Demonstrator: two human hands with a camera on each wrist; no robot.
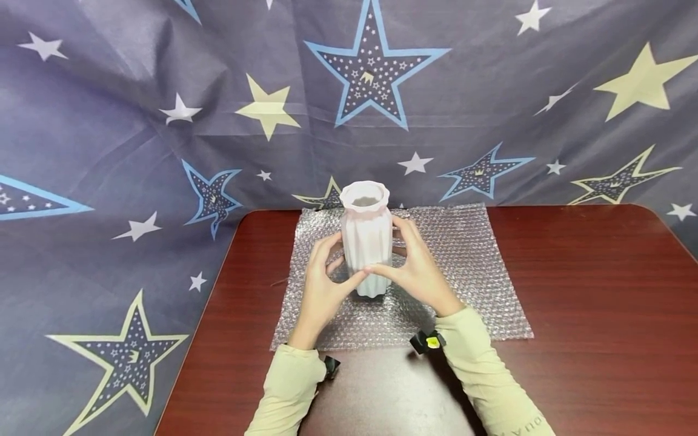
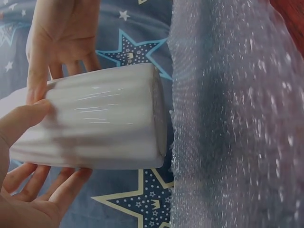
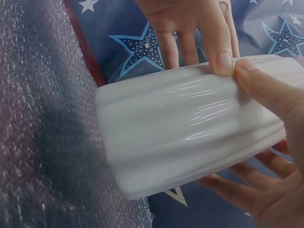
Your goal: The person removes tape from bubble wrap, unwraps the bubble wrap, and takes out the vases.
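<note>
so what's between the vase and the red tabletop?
Bubble wrap sheet, spread on the tabletop beneath the vase; the head view shows it.

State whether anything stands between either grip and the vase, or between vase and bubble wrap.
Nothing visible does: the left grip and right grip touch the white vase directly, and no object shows between it and the bubble wrap underneath.

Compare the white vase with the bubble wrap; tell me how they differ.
The vase is held upright by the left hand and right hand, while the bubble wrap lies flat on the table. The vase is opaque, with ridges along its height; the bubble wrap is translucent and bubbly. The bubble wrap spreads far wider than the vase. Both catch the light.
</note>
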